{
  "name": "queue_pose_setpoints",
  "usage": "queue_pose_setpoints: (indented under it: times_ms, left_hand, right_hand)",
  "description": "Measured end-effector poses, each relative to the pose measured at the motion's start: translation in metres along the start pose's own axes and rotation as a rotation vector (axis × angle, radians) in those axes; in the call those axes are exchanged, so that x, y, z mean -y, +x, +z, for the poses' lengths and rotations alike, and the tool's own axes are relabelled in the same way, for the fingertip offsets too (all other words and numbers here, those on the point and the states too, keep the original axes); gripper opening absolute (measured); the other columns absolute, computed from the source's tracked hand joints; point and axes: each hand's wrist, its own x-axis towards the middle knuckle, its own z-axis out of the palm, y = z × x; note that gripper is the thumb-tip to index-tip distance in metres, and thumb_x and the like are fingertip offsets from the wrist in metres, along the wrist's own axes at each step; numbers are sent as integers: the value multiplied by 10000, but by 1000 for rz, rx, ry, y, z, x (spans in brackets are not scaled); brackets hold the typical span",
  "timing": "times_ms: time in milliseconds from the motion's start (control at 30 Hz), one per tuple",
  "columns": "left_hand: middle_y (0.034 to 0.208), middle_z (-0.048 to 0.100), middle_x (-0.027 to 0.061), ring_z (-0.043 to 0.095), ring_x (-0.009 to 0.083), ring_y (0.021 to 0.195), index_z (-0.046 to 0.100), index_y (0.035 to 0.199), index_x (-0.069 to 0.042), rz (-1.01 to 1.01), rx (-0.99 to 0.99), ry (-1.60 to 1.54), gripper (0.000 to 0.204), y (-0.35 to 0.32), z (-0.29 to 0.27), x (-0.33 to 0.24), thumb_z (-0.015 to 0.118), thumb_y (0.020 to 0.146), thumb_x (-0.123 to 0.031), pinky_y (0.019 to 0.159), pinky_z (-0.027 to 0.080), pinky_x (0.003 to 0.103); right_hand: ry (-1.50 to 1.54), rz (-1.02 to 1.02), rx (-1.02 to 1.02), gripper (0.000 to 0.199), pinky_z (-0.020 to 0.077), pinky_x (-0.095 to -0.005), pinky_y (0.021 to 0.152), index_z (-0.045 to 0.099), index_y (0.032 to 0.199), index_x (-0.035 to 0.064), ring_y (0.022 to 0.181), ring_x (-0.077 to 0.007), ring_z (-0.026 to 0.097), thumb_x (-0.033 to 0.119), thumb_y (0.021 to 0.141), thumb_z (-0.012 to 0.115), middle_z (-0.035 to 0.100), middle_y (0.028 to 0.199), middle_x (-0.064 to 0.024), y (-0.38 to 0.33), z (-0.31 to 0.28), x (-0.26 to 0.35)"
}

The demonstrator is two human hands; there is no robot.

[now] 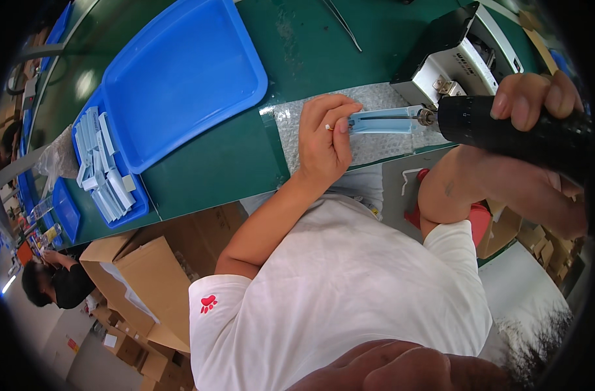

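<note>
My left hand (325, 140) is closed, pinching one end of a light blue, narrow plastic part (383, 128) between thumb and fingers. My right hand (531, 101) wraps around a thick black electric screwdriver (470, 122), held almost level. Its metal nose is at the right end of the blue part, and its thin bit runs along the part toward my left fingertips. Whether the bit touches a screw is hidden by those fingers. Beneath the part, bubble wrap (294, 133) lies on the green bench.
Beyond the screwdriver stands a black and silver screw feeder (434, 58). Tweezers (342, 25) lie at the far edge. A large blue tray (174, 85) is to the left, beside a smaller tray of several light blue parts (102, 163). Cardboard boxes (147, 280) stand below the bench.
</note>
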Motion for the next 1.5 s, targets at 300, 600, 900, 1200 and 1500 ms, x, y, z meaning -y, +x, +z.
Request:
queue_pose_setpoints:
  times_ms: [300,600,900,1200,1500]
  left_hand:
    - [1076,651,122,586,317,986,700,1027,-12,-58,-1,-51,195,-1,1,-1,522,957,-49,894,473,413]
    - [1065,654,147,612,281,978,681,1058,-9,11,23,10,272,0,0,2,429,1043,-111,869,480,369]
    - [1060,653,160,607,297,976,670,1040,-1,-55,9,-49,251,-5,3,-2,441,1032,-103,876,481,382]
    - [997,639,148,607,307,926,664,1027,-16,-63,52,9,214,15,-2,-12,495,1023,-148,829,487,393]
    - [905,680,79,622,163,835,680,1035,-32,-659,-199,-290,472,154,-135,44,401,1082,-409,781,489,335]
  right_hand:
    - [15,247,170,173,503,-302,702,429,920,63,707,-197,529,173,1050,459,464,712,-53,5,-32,20]
    - [69,613,564,204,499,-313,787,456,892,94,781,-217,533,89,1087,394,484,719,-54,26,-67,23]
    - [26,312,157,766,463,-348,646,479,1086,-18,730,-211,525,721,883,474,499,937,-93,0,-44,36]
    - [-201,38,-244,892,472,-388,653,510,1047,-92,738,-254,553,765,803,524,526,980,-154,2,-34,4]
    - [-505,-324,-268,457,559,-425,762,528,1123,-127,827,-303,629,269,902,581,602,1039,-247,55,-78,15]
